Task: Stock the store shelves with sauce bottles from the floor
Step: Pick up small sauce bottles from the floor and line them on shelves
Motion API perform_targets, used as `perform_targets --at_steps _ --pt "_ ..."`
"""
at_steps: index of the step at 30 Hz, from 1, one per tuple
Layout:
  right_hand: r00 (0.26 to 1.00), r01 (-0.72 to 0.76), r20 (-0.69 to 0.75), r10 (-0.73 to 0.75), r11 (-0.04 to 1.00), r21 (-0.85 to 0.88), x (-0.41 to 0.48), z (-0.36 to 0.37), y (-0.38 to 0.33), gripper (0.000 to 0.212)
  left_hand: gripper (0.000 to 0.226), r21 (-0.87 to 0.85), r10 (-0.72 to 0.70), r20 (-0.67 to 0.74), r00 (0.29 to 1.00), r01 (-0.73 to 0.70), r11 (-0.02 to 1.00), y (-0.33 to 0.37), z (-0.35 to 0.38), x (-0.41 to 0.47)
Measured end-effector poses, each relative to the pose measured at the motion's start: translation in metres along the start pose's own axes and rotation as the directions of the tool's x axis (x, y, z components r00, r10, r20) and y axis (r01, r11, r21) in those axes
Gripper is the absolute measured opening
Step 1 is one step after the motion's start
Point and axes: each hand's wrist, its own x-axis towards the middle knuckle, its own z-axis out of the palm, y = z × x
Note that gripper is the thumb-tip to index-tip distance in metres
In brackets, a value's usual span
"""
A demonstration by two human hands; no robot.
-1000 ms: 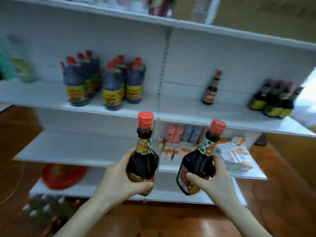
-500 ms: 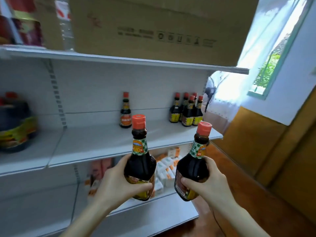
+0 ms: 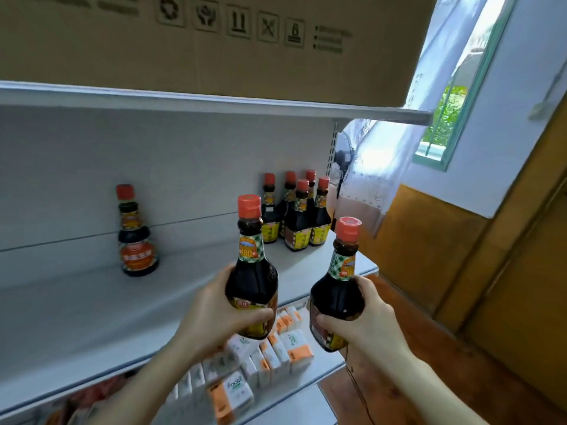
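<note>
My left hand (image 3: 211, 317) grips a dark sauce bottle (image 3: 251, 280) with a red cap, held upright just in front of the white middle shelf (image 3: 76, 308). My right hand (image 3: 365, 326) grips a second, matching sauce bottle (image 3: 337, 292), tilted slightly left, off the shelf's right end. On the shelf's far right stands a cluster of several similar bottles (image 3: 296, 213). A single shorter bottle with an orange label (image 3: 135, 234) stands alone further left against the back panel.
A large cardboard box (image 3: 214, 41) sits on the top shelf (image 3: 214, 102). White and orange packets (image 3: 270, 354) fill the shelf below. A fan (image 3: 342, 161), a curtained window (image 3: 454, 96) and a wooden floor (image 3: 445, 363) lie to the right.
The view has swung right and upward and closer to the shelf; the large jugs at left have left the frame. Both hands still hold their bottles, now nearer the bottle cluster.
</note>
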Motion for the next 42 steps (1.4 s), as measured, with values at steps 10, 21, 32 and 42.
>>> perform_targets --at_steps 10,21,32,42 --pt "0.999 -0.039 -0.025 0.039 0.999 -0.001 0.124 -0.006 0.046 0.074 0.069 0.034 -0.117 -0.033 0.993 0.118 0.992 -0.030 0.059 0.125" --pt "0.990 0.035 0.131 -0.049 0.993 0.112 0.242 0.009 0.087 0.072 0.073 0.017 -0.250 -0.303 0.920 0.267 0.964 -0.052 0.128 0.202" --pt "0.973 0.084 0.195 -0.123 0.976 0.200 0.267 0.029 0.108 0.069 0.067 0.051 -0.267 -0.438 0.859 0.320 0.946 -0.063 0.153 0.213" --pt "0.987 0.077 0.130 -0.098 0.985 0.156 0.265 0.024 0.116 0.073 0.085 0.135 -0.271 -0.464 0.843 0.370 0.919 -0.064 0.163 0.222"
